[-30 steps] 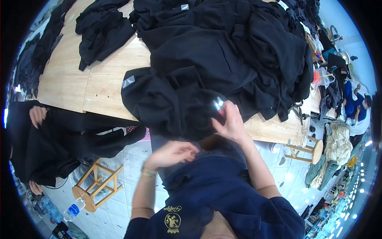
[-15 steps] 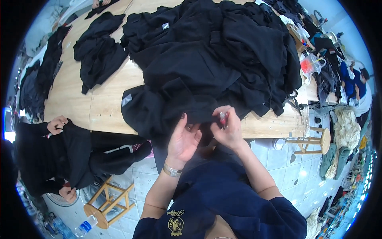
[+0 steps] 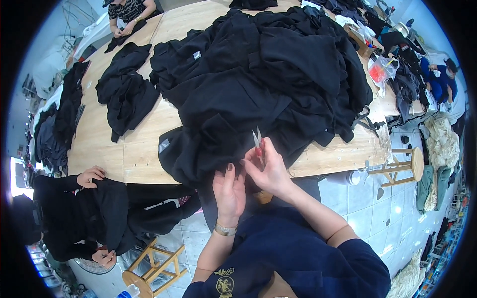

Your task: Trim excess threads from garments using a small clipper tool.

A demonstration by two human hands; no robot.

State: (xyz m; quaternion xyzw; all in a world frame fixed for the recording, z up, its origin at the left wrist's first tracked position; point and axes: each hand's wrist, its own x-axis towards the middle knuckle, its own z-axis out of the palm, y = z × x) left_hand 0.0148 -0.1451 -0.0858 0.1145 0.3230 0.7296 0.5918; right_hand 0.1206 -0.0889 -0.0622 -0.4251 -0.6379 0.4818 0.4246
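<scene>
In my right hand (image 3: 271,171) is a pair of thread snips (image 3: 258,142) with red grips, its two pointed blades apart and aimed away from me over dark cloth. My left hand (image 3: 230,196) is beside it at the table's near edge. Its thumb and fingertips are closed at the hem of a black garment (image 3: 198,149), and dark cloth partly hides the fingers. This garment bears a small pale label (image 3: 164,145) on its left part and merges with a large heap of black garments (image 3: 298,64) behind it.
The wooden table (image 3: 149,159) also carries a separate black garment bundle (image 3: 126,94) at left. A co-worker in black (image 3: 74,208) handles cloth at my left, near a wooden stool (image 3: 156,265); another co-worker (image 3: 131,15) works at the far left. A second stool (image 3: 415,164) stands right.
My right hand has moved left and a little nearer, turning so the snips' blades show. My left hand has drawn nearer to me, its fingers closing together. The view has shifted.
</scene>
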